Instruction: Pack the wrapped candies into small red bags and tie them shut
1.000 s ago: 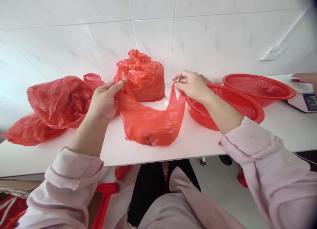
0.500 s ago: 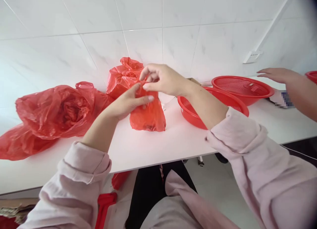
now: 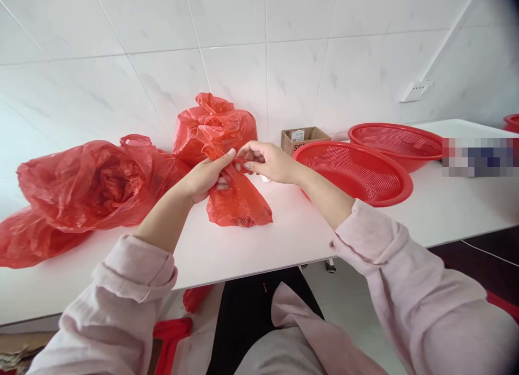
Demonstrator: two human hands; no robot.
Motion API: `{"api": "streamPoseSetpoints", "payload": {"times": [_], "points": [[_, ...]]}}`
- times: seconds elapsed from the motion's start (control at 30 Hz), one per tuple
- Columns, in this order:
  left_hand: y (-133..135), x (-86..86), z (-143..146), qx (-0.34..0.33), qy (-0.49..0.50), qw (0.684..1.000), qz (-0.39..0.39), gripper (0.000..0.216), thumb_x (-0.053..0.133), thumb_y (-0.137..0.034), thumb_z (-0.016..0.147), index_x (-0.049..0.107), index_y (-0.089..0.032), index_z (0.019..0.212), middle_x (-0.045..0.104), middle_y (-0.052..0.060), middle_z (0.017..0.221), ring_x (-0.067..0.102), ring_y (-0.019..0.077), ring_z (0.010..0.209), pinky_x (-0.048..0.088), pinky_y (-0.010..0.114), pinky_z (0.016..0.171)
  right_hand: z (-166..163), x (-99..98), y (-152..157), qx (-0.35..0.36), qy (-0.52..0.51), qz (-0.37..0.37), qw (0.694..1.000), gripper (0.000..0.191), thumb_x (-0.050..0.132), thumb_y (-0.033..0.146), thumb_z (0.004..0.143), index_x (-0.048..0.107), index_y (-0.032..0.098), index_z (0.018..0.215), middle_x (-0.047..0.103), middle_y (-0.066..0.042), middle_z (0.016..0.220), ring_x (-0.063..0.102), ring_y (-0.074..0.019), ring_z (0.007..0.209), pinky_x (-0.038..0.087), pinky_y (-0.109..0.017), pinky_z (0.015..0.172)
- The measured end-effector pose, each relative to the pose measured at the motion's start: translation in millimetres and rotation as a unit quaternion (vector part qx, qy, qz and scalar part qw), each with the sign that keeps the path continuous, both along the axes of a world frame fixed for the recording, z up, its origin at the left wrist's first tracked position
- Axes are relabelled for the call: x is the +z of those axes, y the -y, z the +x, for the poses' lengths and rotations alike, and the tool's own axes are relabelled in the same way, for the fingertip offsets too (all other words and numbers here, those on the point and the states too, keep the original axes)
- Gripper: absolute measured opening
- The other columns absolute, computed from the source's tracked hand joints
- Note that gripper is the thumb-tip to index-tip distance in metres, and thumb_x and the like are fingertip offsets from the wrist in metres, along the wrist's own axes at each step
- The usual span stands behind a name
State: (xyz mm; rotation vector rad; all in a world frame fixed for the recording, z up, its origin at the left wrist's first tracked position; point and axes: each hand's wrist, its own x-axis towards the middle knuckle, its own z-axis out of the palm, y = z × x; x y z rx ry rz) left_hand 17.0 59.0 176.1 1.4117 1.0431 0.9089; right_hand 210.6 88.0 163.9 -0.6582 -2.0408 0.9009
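A small red plastic bag (image 3: 243,205) rests on the white table (image 3: 227,250) with some dark contents showing faintly at its bottom. My left hand (image 3: 208,175) is closed around the gathered neck of the bag, thumb on top. At the other side of the neck, my right hand (image 3: 267,161) pinches a twisted strip of the bag's top between thumb and fingers. Behind my left hand stands a fuller red bag (image 3: 219,126), knotted at its top. What exactly is inside the bags cannot be made out.
Large red bags (image 3: 97,186) lie along the table's left side. To the right stand a red perforated basket (image 3: 348,172) and a second red basket (image 3: 397,140) behind it. A small cardboard box (image 3: 302,137) sits near the tiled wall. A red stool (image 3: 172,332) is below the table.
Both hands have come down and drawn the bag's top into a narrow neck. My right hand now pinches a strip of it. Another person's hand at the right has left the view.
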Motion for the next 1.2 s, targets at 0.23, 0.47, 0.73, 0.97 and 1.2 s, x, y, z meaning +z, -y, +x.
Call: {"api": "streamPoseSetpoints", "payload": {"times": [0.23, 0.47, 0.73, 0.97, 1.2], "points": [[-3.2, -2.7, -6.8, -0.096, -0.021, 0.993, 0.067, 0.025, 0.062, -0.036, 0.089, 0.069, -0.016, 0.077, 0.059, 0.001, 0.066, 0.051, 0.0089, 0.058, 0.044, 0.021, 0.060, 9.5, 5.6, 33.6, 0.021, -0.033, 0.016, 0.999, 0.006, 0.065, 0.021, 0.081, 0.062, 0.016, 0.081, 0.063, 0.000, 0.078, 0.056, -0.0107, 0.071, 0.046, -0.025, 0.067], [6.5, -0.4, 1.0, -0.121, -0.124, 0.975, 0.140, 0.012, 0.071, -0.027, 0.079, 0.072, -0.018, 0.087, 0.065, 0.002, 0.086, 0.055, 0.0101, 0.064, 0.048, 0.025, 0.065, -7.2, -20.4, 19.1, -0.009, -0.152, -0.081, 0.985, 0.025, 0.043, 0.033, 0.098, 0.063, 0.020, 0.106, 0.065, -0.003, 0.103, 0.060, -0.0128, 0.094, 0.047, -0.028, 0.088], [8.6, -22.0, 10.5, 0.115, -0.188, 0.911, 0.349, 0.012, 0.056, -0.008, 0.075, 0.055, -0.020, 0.077, 0.065, 0.001, 0.085, 0.063, 0.0172, 0.085, 0.049, 0.030, 0.082, -24.8, -46.4, 23.4, 0.018, -0.202, -0.242, 0.949, 0.026, 0.038, 0.018, 0.097, 0.055, 0.020, 0.117, 0.043, 0.010, 0.055, 0.036, -0.0061, 0.039, 0.046, -0.023, 0.059], [13.1, -27.2, 6.1, 0.071, -0.211, 0.895, 0.386, 0.025, 0.054, -0.024, 0.089, 0.070, -0.022, 0.108, 0.068, 0.007, 0.114, 0.062, 0.0210, 0.108, 0.046, 0.030, 0.095, -8.0, -42.3, 22.5, 0.027, -0.142, -0.146, 0.979, 0.022, 0.050, 0.036, 0.095, 0.054, 0.019, 0.081, 0.066, 0.000, 0.083, 0.067, -0.0142, 0.081, 0.051, -0.030, 0.083], [22.0, -49.8, -33.0, 0.178, -0.239, 0.913, 0.279, 0.036, 0.052, -0.047, 0.092, 0.074, -0.022, 0.106, 0.074, 0.006, 0.103, 0.066, 0.0252, 0.098, 0.049, 0.033, 0.088, 23.4, -47.5, 23.6, -0.136, 0.018, -0.045, 0.989, 0.033, 0.043, 0.042, 0.097, 0.049, 0.020, 0.074, 0.072, -0.003, 0.082, 0.069, -0.0157, 0.083, 0.049, -0.028, 0.073]]}}
